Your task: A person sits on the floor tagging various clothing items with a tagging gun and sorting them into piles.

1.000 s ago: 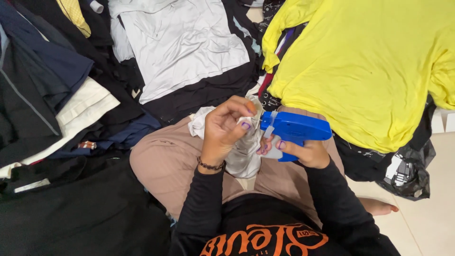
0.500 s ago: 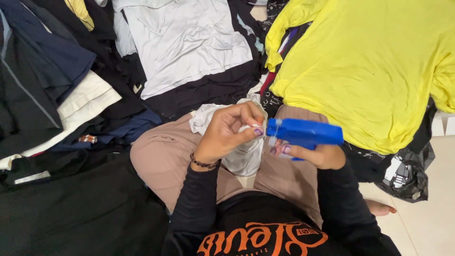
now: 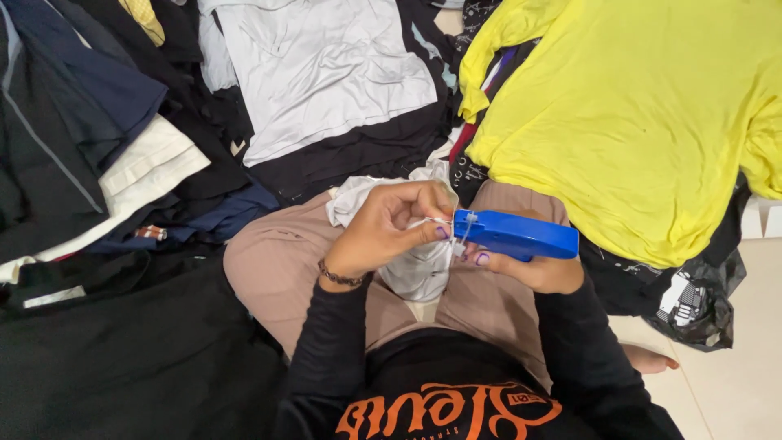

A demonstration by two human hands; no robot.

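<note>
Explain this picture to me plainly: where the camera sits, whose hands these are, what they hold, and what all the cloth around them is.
There is no machine here. The camera is worn on a person's head and looks down at their lap, so both hands are that person's own. The right hand has a grip on a blue plastic tagging gun. The left hand pinches a thin white plastic fastener at the gun's tip, over a pale grey garment bunched on the lap. Around them lie clothes: a yellow shirt to the right, a light grey shirt ahead, dark folded clothes to the left, and a black garment at lower left.
</note>
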